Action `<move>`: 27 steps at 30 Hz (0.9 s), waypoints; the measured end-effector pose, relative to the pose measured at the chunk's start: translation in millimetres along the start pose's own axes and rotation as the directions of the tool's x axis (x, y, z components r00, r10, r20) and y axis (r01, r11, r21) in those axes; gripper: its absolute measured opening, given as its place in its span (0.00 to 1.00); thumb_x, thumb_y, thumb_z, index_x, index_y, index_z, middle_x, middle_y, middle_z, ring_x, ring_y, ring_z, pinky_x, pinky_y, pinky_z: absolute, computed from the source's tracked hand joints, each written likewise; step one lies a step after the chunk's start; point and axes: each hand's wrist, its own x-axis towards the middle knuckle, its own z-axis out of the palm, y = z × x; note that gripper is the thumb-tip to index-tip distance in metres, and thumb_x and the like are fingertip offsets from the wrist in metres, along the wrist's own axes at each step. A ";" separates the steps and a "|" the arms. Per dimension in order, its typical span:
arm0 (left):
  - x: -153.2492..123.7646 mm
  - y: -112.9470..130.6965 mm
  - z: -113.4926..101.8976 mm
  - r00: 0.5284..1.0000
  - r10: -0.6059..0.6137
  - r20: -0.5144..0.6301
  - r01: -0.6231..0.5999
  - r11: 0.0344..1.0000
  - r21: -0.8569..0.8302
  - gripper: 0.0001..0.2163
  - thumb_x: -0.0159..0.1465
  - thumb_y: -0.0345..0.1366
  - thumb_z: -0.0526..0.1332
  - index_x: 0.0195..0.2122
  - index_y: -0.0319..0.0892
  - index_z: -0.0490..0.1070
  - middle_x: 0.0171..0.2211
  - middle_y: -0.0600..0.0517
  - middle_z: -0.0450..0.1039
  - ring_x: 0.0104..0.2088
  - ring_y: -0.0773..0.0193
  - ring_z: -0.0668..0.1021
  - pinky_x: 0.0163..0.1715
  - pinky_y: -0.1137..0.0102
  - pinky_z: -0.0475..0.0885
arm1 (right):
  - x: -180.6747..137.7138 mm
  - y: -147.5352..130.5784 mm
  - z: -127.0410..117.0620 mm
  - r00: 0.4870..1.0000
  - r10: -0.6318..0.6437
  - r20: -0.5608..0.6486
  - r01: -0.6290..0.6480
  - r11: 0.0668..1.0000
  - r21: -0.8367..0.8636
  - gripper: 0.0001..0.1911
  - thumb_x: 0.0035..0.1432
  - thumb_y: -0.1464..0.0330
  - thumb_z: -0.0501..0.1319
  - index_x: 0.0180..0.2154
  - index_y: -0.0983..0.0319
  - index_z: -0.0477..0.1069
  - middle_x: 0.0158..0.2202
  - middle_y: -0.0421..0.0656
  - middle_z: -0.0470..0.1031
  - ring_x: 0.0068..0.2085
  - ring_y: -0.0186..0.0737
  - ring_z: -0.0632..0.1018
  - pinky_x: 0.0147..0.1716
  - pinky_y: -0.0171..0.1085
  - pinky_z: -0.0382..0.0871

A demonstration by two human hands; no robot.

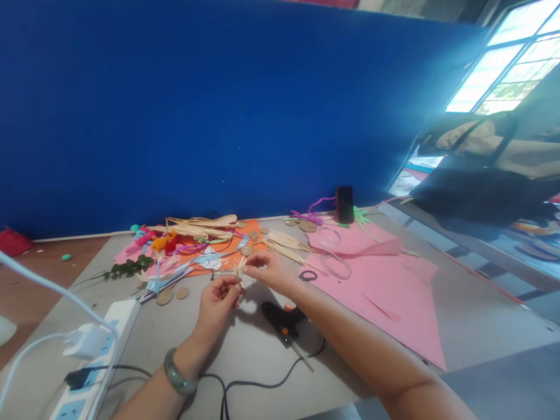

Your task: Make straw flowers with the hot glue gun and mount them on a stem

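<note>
Both my hands meet above the grey table (pixel 245 350) and pinch a small pale straw-coloured strip (pixel 238 269). My left hand (pixel 217 300), with a green bangle on its wrist, closes its fingers on the strip's lower end. My right hand (pixel 268 269) grips the upper end between thumb and fingers. A black glue gun (pixel 283 321) lies on the table just below my right forearm, its cord trailing toward me.
Pink paper sheets (pixel 385 297) cover the table's right side, an orange sheet (pixel 227 245) with dried leaf strips, ribbons, pompoms and cardboard discs lies beyond my hands. A white power strip (pixel 94 361) sits at left. A black phone (pixel 345 204) stands by the blue wall.
</note>
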 end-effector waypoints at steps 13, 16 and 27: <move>-1.7 1.4 1.5 1.000 -0.019 -0.021 0.019 1.000 0.002 0.13 0.48 0.39 0.69 0.32 0.38 0.71 0.21 0.52 0.75 0.16 0.70 0.70 0.16 0.75 0.67 | -2.4 2.3 5.1 0.999 0.047 0.013 -0.049 0.987 0.156 0.05 0.50 0.69 0.62 0.25 0.64 0.71 0.24 0.38 0.73 0.26 0.31 0.71 0.29 0.32 0.64; -1.1 3.0 1.4 1.000 -0.003 -0.027 0.003 1.000 -0.001 0.13 0.48 0.39 0.69 0.31 0.38 0.72 0.22 0.52 0.76 0.16 0.70 0.71 0.16 0.74 0.67 | -3.0 3.8 5.5 0.999 0.034 0.009 -0.035 0.991 0.131 0.05 0.49 0.69 0.63 0.26 0.64 0.71 0.24 0.38 0.73 0.27 0.32 0.71 0.30 0.32 0.65; -0.2 -0.9 -5.5 0.997 0.075 -0.026 -0.074 0.997 0.021 0.13 0.53 0.41 0.68 0.34 0.38 0.72 0.19 0.54 0.73 0.20 0.67 0.74 0.21 0.74 0.69 | -9.0 9.9 11.6 0.998 0.027 0.050 -0.025 0.999 -0.041 0.09 0.46 0.65 0.68 0.28 0.64 0.74 0.27 0.40 0.75 0.29 0.34 0.72 0.31 0.33 0.65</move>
